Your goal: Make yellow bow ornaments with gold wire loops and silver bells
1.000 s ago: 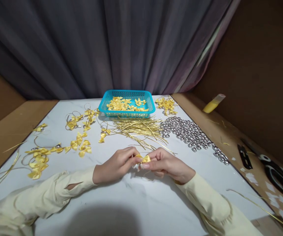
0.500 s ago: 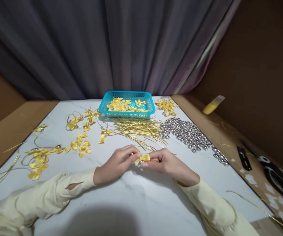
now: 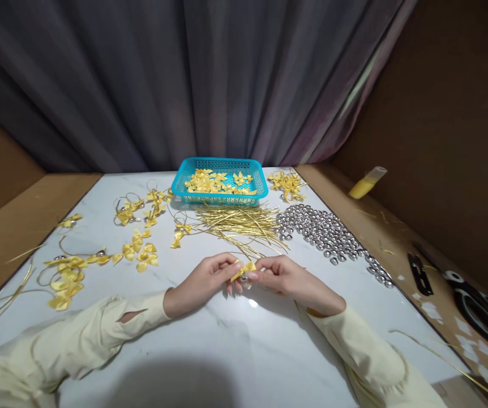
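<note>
Both hands meet over the middle of the white tabletop, around a small yellow ribbon bow (image 3: 247, 268). My left hand (image 3: 210, 280) pinches the bow's left side between thumb and fingers. From the other side, my right hand (image 3: 285, 276) grips its right part, thumb tip close to the knot. A small silvery bead (image 3: 244, 277) shows just under the bow's centre. Beyond the hands lies a pile of gold cords (image 3: 244, 221). Silver beads (image 3: 320, 229) are spread to the right of that pile.
A blue basket (image 3: 218, 198) holding yellow bows stands at the back. Bows with cord loops (image 3: 65, 277) lie on the left, others (image 3: 286, 184) at back right. Along the right edge are scissors (image 3: 482, 309), a black tool (image 3: 420, 275) and a yellow tube (image 3: 367, 182).
The bow has turned between my fingers and less of its right loop shows. My right fingers have shifted slightly, and left fingertips now show beneath the bow.
</note>
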Tool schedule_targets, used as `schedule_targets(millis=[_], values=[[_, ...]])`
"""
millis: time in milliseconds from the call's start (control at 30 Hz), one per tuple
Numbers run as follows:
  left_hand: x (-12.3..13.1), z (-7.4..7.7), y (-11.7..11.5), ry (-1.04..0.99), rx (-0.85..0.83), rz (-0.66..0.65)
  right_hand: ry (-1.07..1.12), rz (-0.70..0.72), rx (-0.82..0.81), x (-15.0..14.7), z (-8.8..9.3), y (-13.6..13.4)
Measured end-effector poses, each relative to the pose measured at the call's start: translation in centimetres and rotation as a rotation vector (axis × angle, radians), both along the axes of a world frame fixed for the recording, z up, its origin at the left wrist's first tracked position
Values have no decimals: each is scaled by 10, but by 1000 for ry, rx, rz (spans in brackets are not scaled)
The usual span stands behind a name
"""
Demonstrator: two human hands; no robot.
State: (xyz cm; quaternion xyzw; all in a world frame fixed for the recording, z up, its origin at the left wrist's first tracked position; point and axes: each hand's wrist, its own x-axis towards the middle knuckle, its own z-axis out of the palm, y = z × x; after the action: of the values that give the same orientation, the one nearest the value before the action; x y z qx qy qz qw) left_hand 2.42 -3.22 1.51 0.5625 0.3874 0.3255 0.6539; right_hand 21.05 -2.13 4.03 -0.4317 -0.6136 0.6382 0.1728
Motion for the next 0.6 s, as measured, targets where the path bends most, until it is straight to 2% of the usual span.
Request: schedule_targets(millis=[200,333,400,467,533,600], values=[[-1,1,-1,-63,-57,-57,26,14,-37,0,-2,-1],[-3,1,-1,23,43,-59,-13,27,-29,0,-3,0],[-4,1,-1,151,229,-26,-42,56,51,0,-4,-1],[-8,1,0,292,528,-2,-83,84,231,1,-7,-3],[-14,3,1,381,862,-17,-144,112,541,2,-10,-8],[-22,6,2,404,1160,-45,-228,148,956,3,-13,-13]])
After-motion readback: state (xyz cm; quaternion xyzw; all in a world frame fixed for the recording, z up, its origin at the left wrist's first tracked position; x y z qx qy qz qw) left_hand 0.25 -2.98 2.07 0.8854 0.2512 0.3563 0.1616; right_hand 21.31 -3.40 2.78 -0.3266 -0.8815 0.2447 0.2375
